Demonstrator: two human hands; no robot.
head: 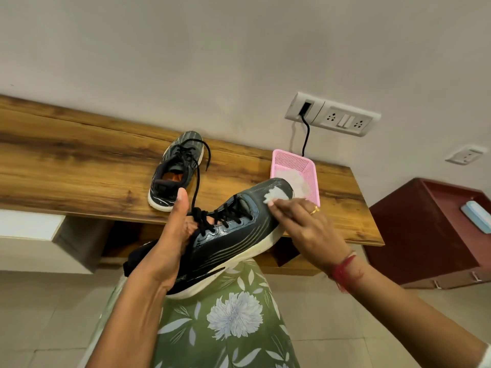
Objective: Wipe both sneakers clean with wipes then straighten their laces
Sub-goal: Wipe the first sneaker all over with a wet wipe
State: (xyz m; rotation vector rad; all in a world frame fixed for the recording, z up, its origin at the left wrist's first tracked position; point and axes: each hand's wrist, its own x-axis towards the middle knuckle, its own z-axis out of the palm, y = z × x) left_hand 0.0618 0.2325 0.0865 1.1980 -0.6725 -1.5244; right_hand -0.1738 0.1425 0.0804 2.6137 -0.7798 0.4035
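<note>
Above the front edge of the wooden surface point(79, 160), I saw the left hand point(170, 251) clamped round the heel end of the held sneaker point(233, 235), thumb standing upright and fingers tucked into the collar. The shoe was tilted, toe raised toward the wall, dark upper with grey stripes and a white sole. The right hand point(305, 227) had its fingertips closed on a crumpled white wipe point(275, 194), pressing it against the toe cap. One loose black lace point(198, 181) rose from the eyelets past the thumb. The second sneaker point(172, 173) lay on the surface farther back, toe toward the wall, its laces untied. Just beside the held toe stood a pink basket point(308, 166) with more white wipes point(300, 183) inside. A dark mark on the held shoe's side, near the sole, was too blurred for me to read as a brand. On the wall, a socket panel point(334, 116) carried a black cable point(307, 134). A gold ring point(315, 210) and a red wrist thread point(345, 269) showed on the right hand.
</note>
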